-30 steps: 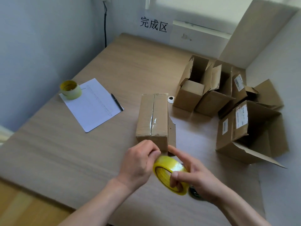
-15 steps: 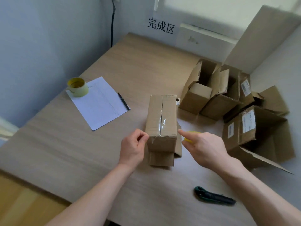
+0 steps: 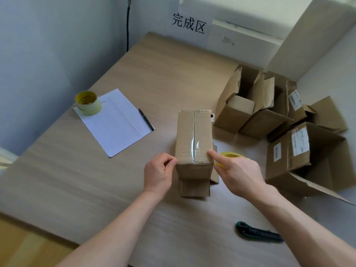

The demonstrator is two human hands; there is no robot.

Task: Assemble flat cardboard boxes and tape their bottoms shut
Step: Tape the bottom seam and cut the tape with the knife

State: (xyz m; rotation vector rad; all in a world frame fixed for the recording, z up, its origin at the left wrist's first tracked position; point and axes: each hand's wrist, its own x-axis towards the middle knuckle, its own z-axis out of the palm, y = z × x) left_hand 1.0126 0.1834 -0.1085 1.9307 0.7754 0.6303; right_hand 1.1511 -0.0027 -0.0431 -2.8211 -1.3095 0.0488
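Note:
A cardboard box stands mid-table with its closed flaps up and clear tape along the centre seam. Its loose lower flaps splay out on the table. My left hand has curled fingers, and its thumb and forefinger pinch the box's near left top corner. My right hand is at the box's near right corner. Its straight forefinger touches the top edge there. Its other fingers curl over a yellow tape roll beside the box, which the hand mostly hides.
A green utility knife lies near the front right. Several open boxes crowd the right side, one large. At the left lie a paper sheet, a pen and a second tape roll.
My right hand carried the tape roll from in front of the box to its right side, which uncovered the knife. My left hand shifted to the box's near left corner.

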